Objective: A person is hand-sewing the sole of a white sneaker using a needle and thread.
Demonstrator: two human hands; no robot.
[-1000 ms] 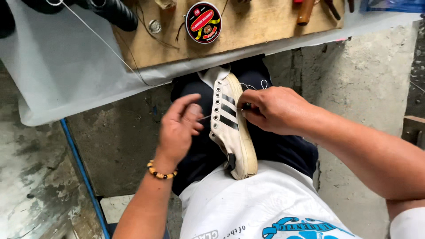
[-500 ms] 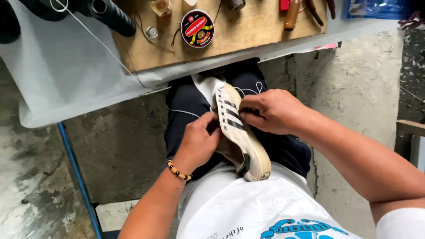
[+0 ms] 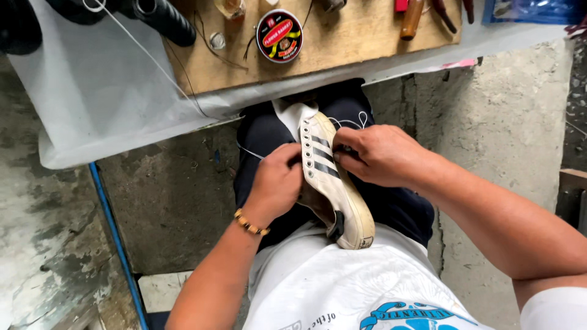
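A worn white sneaker (image 3: 333,183) with dark side stripes lies on its side across my lap, toe toward the bench. My left hand (image 3: 275,183) grips it from the opening side, fingers tucked into the shoe; a beaded bracelet (image 3: 249,222) circles that wrist. My right hand (image 3: 382,154) presses on the striped side with fingertips pinched together; whatever they pinch is hidden. A thin white thread (image 3: 351,121) loops over my dark trousers beside the shoe.
A wooden board (image 3: 342,36) on a grey sheet holds a round polish tin (image 3: 279,36), wooden-handled tools (image 3: 411,17) and a small jar. A white cord (image 3: 147,58) trails across the sheet. Black footwear (image 3: 160,18) sits at top left. Concrete floor and a blue rod (image 3: 113,232) lie left.
My left hand moved from hovering open beside the shoe to gripping its opening. The sneaker slid slightly toward my body and tilted. My right hand stayed on the striped side.
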